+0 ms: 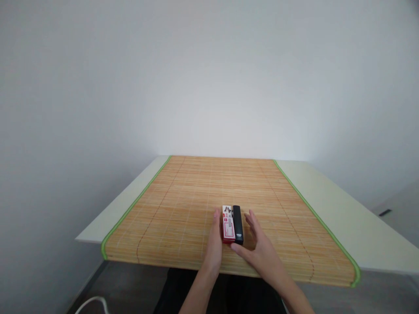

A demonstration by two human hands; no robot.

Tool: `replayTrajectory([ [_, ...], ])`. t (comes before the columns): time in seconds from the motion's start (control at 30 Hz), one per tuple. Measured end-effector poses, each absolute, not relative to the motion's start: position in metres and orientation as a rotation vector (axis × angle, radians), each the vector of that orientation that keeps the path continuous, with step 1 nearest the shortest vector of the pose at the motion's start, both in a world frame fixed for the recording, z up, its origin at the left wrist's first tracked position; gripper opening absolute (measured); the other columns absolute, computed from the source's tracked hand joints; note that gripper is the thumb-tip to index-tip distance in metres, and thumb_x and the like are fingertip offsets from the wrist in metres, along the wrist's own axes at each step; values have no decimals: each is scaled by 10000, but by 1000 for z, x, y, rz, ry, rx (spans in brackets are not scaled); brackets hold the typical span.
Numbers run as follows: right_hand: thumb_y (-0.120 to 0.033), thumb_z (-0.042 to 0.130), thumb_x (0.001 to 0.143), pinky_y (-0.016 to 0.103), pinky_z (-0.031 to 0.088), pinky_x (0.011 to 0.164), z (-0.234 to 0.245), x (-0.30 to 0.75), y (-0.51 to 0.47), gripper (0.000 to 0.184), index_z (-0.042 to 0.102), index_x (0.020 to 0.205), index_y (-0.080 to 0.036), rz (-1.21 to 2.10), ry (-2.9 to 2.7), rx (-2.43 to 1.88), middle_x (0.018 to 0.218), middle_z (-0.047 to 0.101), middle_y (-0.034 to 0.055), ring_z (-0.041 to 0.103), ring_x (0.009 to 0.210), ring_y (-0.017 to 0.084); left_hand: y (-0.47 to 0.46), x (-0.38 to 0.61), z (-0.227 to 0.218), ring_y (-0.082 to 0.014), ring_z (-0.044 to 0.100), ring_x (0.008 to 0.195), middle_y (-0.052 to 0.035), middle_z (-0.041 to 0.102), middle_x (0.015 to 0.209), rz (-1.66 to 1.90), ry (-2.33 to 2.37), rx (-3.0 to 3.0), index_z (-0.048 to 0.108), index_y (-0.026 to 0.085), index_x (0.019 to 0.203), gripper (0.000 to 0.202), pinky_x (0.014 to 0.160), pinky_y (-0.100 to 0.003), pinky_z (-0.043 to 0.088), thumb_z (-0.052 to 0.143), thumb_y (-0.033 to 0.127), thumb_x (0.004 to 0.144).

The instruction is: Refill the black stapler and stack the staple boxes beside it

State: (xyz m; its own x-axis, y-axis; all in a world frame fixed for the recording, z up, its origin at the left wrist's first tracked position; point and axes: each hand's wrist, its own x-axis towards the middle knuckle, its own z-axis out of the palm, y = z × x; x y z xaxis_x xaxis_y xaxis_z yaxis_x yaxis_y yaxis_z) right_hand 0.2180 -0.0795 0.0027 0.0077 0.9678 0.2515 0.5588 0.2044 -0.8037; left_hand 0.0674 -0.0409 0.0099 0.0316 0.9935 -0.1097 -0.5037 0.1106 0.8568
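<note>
A small red and white box [228, 223] lies flat on a bamboo mat [183, 205], with a slim black bar-shaped object [238, 224] lying right against its right side. My left hand [214, 244] rests against the box's left edge, fingers straight and together. My right hand [257, 246] is open just right of the black object, fingers stretched out, thumb touching its near end. Neither hand has lifted anything.
The bamboo mat with green edging covers most of a white table [327, 196] that stands against a plain white wall. A white cable [91, 303] lies on the dark floor at lower left. A small dark object [385, 213] sits on a surface at far right.
</note>
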Motion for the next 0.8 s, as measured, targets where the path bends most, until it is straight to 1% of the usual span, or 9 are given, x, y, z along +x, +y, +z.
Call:
replayTrajectory([
  [0.07, -418, 765, 804, 482, 412, 1159, -2, 209, -78, 1175, -47, 1634, -241, 715, -1682, -1394, 1629, 358, 148, 424, 1461, 297, -41, 73, 13, -293, 519, 1392, -83, 665, 1375, 1324, 783, 688, 690, 182, 1279, 517, 1238, -486, 296, 496, 571, 999],
  [0.1, -388, 770, 797, 486, 416, 1158, -4, 206, -77, 1194, -70, 1633, -243, 720, -1710, -1394, 1627, 364, 147, 434, 1455, 300, -40, 75, 15, -295, 533, 1380, -81, 674, 1361, 1318, 767, 677, 700, 179, 1265, 497, 1241, -490, 292, 518, 554, 995],
  [0.17, -356, 765, 800, 524, 385, 1180, -8, 202, -75, 1172, -49, 1637, -255, 649, -1782, -1458, 1616, 389, 138, 427, 1458, 319, -38, 77, 15, -287, 537, 1377, -64, 676, 1360, 1306, 777, 661, 715, 192, 1246, 451, 1250, -484, 278, 536, 522, 996],
  [0.27, -374, 699, 868, 582, 308, 1218, -13, 204, -74, 1033, 28, 1645, -256, 488, -1867, -1576, 1612, 398, 126, 378, 1485, 342, -35, 75, 10, -270, 497, 1413, -38, 638, 1411, 1290, 813, 672, 712, 222, 1258, 425, 1261, -470, 260, 516, 506, 1009],
  [0.4, -405, 654, 917, 603, 229, 1251, -15, 209, -74, 996, -1, 1645, -230, 411, -1970, -1608, 1554, 482, 137, 510, 1394, 345, -34, 74, 0, -229, 404, 1477, 9, 526, 1521, 1312, 881, 734, 665, 271, 1333, 432, 1279, -422, 215, 493, 514, 1020],
  [0.5, -423, 649, 924, 614, 206, 1257, -14, 215, -72, 976, 21, 1646, -232, 381, -2020, -1617, 1503, 544, 134, 557, 1350, 348, -34, 80, -2, -231, 419, 1468, -1, 530, 1517, 1314, 917, 725, 650, 268, 1352, 441, 1272, -425, 234, 482, 511, 1024],
  [0.57, -447, 635, 930, 603, 272, 1237, -15, 224, -71, 935, 66, 1646, -250, 370, -2017, -1639, 1526, 521, 123, 491, 1408, 352, -35, 90, 2, -235, 457, 1444, -23, 567, 1487, 1308, 906, 681, 665, 242, 1328, 441, 1264, -427, 256, 473, 503, 1029],
  [0.67, -520, 618, 925, 585, 368, 1191, -19, 252, -70, 903, 131, 1642, -267, 370, -1999, -1694, 1595, 433, 99, 313, 1510, 374, -37, 116, 9, -241, 524, 1393, -50, 618, 1437, 1292, 831, 605, 677, 210, 1301, 466, 1243, -428, 307, 449, 517, 1034],
  [0.8, -590, 588, 918, 603, 337, 1203, -22, 310, -68, 900, 149, 1639, -279, 378, -2015, -1735, 1611, 409, 88, 257, 1526, 392, -39, 162, 15, -260, 492, 1418, -78, 609, 1448, 1239, 777, 604, 640, 196, 1354, 550, 1243, -411, 301, 445, 580, 1013],
])
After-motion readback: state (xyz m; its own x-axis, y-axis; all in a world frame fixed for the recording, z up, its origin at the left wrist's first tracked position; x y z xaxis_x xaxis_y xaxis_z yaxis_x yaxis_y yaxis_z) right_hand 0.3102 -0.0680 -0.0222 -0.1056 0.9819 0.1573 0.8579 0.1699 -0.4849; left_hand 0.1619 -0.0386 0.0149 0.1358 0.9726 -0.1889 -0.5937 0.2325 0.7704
